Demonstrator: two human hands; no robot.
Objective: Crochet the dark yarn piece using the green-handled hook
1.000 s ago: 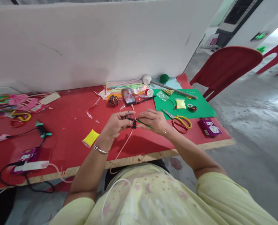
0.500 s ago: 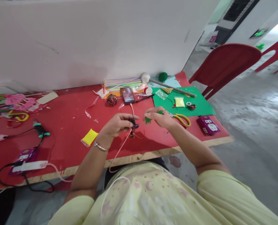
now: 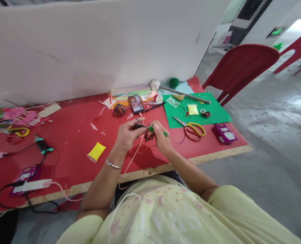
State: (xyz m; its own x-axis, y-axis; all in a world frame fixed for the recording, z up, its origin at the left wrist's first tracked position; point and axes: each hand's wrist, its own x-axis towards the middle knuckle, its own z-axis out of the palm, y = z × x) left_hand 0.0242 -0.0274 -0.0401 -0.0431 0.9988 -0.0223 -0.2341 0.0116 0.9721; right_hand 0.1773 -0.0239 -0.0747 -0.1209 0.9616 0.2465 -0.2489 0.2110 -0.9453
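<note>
My left hand (image 3: 125, 136) pinches a small dark, multicoloured yarn piece (image 3: 146, 136) above the red table. Fingers and thumb close on its left side, hiding part of it. My right hand (image 3: 161, 137) grips a green-handled crochet hook (image 3: 151, 129), whose handle shows on both sides of the thumb. The hook's tip meets the yarn piece, though its exact place in the yarn is too small to make out. A loose orange strand (image 3: 143, 151) curves below the hands. Behind them lies a phone (image 3: 137, 108) with a pink cable.
Scissors (image 3: 189, 128) lie open-bladed right of my hands, on the edge of a green sheet (image 3: 216, 117). A yarn ball (image 3: 119, 109) sits behind, a yellow packet (image 3: 96, 151) to the left. Purple power sockets (image 3: 224, 134) stand near the right edge. Cords run along the left.
My right hand has moved left with the crochet hook, from apart to right against the yarn piece. The scissors it partly covered now show fully. The view has shifted slightly.
</note>
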